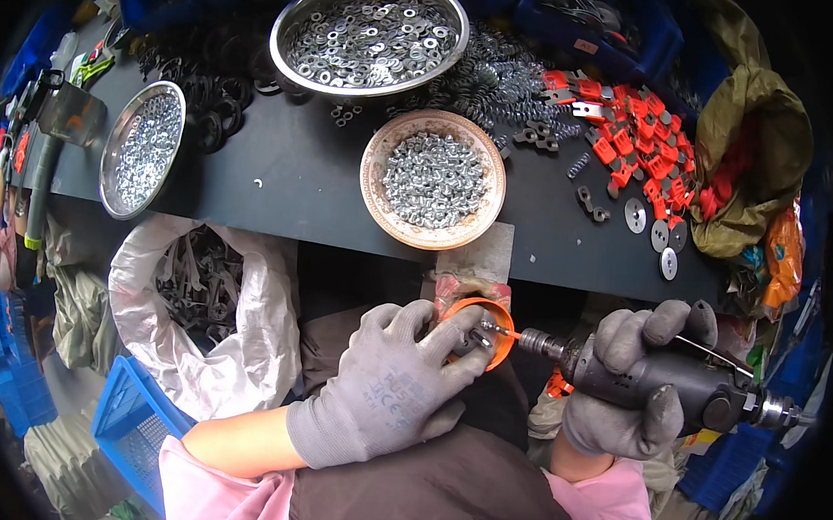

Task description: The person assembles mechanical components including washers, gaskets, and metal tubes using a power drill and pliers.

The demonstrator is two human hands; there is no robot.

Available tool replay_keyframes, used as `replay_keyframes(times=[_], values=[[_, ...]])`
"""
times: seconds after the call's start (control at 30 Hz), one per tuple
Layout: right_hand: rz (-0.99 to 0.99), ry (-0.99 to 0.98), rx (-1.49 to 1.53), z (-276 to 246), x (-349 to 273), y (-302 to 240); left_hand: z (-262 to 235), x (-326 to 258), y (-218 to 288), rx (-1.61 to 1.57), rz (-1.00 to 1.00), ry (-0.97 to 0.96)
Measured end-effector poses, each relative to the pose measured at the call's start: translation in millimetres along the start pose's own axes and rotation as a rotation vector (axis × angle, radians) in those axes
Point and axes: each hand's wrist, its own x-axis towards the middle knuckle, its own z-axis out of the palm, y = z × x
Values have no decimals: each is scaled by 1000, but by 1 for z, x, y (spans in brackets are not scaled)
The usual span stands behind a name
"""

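Observation:
My left hand [381, 390], in a grey glove, is closed around an orange round cup-shaped part [507, 317]. Its thumb and fingers reach into the open side, where small metal pieces [482, 337] show between the fingertips. My right hand [631, 384], gloved likewise, grips a dark power screwdriver [706, 388] held level, with its lever along the top. From the metal chuck [544, 345] an orange-red bit points left into the cup, its tip at the metal pieces. Whether the tip is seated on a screw cannot be made out. Behind the cup stands a block with red patches [453, 285].
On the dark bench [278, 210] sit a patterned plate [374, 206] of small metal parts, a steel bowl [281, 50] of washers and a smaller bowl [110, 173]. Springs [501, 76] and orange clips [645, 131] lie right. A white sack [271, 347] and blue basket [121, 423] stand left.

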Motion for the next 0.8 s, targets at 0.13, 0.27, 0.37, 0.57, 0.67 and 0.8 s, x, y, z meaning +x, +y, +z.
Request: replay_keyframes(times=[0.13,0.27,0.37,0.57,0.67,0.8], values=[[-156,-70,-91,-1,-4,8,4,-1,-1,-10,-12,9],[-19,-453,-8,7,4,3,5,-2,-3,-29,-3,20],[126,-305,-232,41,11,-4,3,-3,-5,-47,3,31],[275,-240,-346,51,8,2,1,-6,-8,-80,10,-3],[293,-201,-277,49,12,7,-1,-4,-7,-63,22,-25],[140,-365,-373,56,23,4,-1,-6,-4,-36,-35,-10]])
